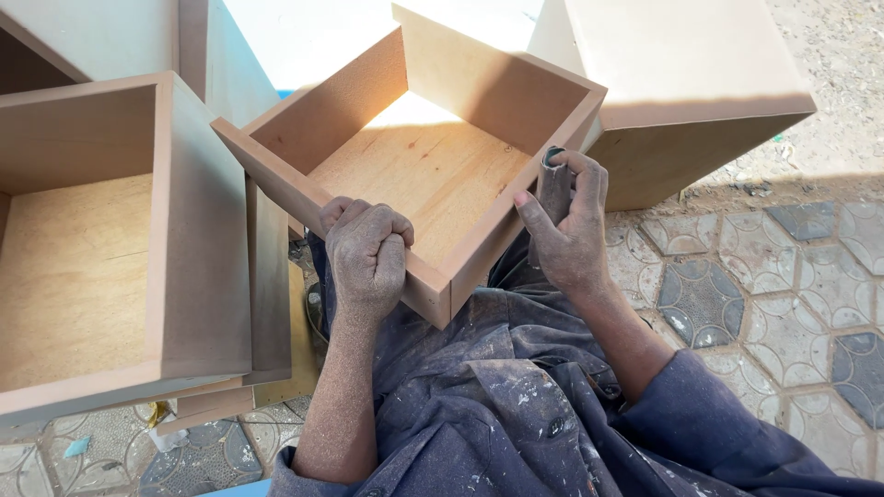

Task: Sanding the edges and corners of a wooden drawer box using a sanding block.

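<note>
I have the box [419, 166] tipped on my lap, open side up, one corner pointing back at me at 6 o'clock. My left hand [368, 258] is fisted over the near-left wall, fingers curled tight together on the top edge, clamping it steady. My right hand [571, 230] sits on the near-right wall at about 3 o'clock from the box's middle, with a folded bit of sandpaper [552, 189] pinched under the fingers [589, 170] and pressed against the outer face just below the rim; the thumb reaches toward the inside of the wall.

As for progress, I judge I am midway through smoothing. The wall tops look even and pale, and both my hands and sleeves are coated in fine dust, which suits sanding well under way. Whether the far walls at 12 o'clock are finished I cannot tell; sun glare washes them out. The wall under my right hand seems to be the one in hand now.

At 9 o'clock sits a second box [101, 239], well apart from my fingers, and at 1 o'clock a closed block [681, 83] stands on the tiles [764, 294].
</note>
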